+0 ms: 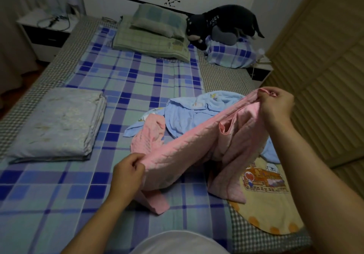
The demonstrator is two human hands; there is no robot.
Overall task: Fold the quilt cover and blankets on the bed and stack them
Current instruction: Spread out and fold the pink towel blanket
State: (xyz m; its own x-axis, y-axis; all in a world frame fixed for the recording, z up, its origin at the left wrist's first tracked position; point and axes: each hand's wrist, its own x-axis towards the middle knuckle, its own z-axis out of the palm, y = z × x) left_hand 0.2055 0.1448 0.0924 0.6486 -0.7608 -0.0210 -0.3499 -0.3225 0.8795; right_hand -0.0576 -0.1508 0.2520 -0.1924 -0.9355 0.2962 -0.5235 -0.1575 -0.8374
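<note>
Pink quilted blanket stretched above checked bed sheet: left hand low, pinching one edge; right hand raised, gripping another. Blue blanket crumpled behind; folded quilt cover at left. No legible writing.

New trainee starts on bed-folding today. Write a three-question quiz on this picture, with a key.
1. True or false: both hands grip the pink blanket.
2. Which item is already folded? A) the blue blanket B) the pale floral quilt cover C) the yellow cartoon blanket
3. Fill in: the dark plush toy rests on a ______ pillow near the headboard.

Key:
1. True. The left hand pinches one edge low down and the right hand holds another part up.
2. B. It lies flat on the checked sheet.
3. Blue checked.
</note>
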